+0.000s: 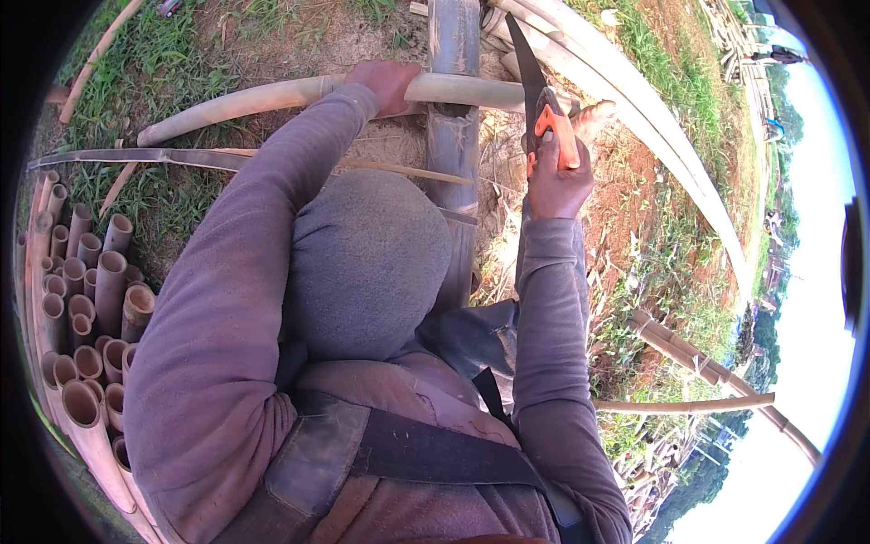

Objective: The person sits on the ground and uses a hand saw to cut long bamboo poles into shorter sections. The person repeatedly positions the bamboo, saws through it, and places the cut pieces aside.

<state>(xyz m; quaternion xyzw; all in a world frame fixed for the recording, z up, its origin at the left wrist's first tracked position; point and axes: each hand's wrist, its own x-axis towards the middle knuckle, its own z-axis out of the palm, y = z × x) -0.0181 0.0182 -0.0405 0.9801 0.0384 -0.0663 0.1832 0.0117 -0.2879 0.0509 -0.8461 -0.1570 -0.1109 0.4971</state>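
Note:
A pale bamboo pole (245,98) lies crosswise over a thick grey bamboo beam (453,41). My left hand (385,84) is closed around the pole, just left of the beam. In my right hand (559,181) is a hand saw (550,127) with an orange handle, its dark blade angled up and away. The blade crosses in front of the pole to the right of the beam; whether its teeth touch the pole, I cannot tell. Behind the saw, a tan shape (594,118) is partly covered and hard to make out. My bent knee (372,263) is below the pole.
A stack of cut bamboo tubes (86,317) stands at the left, open ends up. Long pale bamboo poles (634,100) curve along the right side. Thin bamboo strips (208,158) lie across the ground nearby. A bamboo frame (707,367) stands at the lower right.

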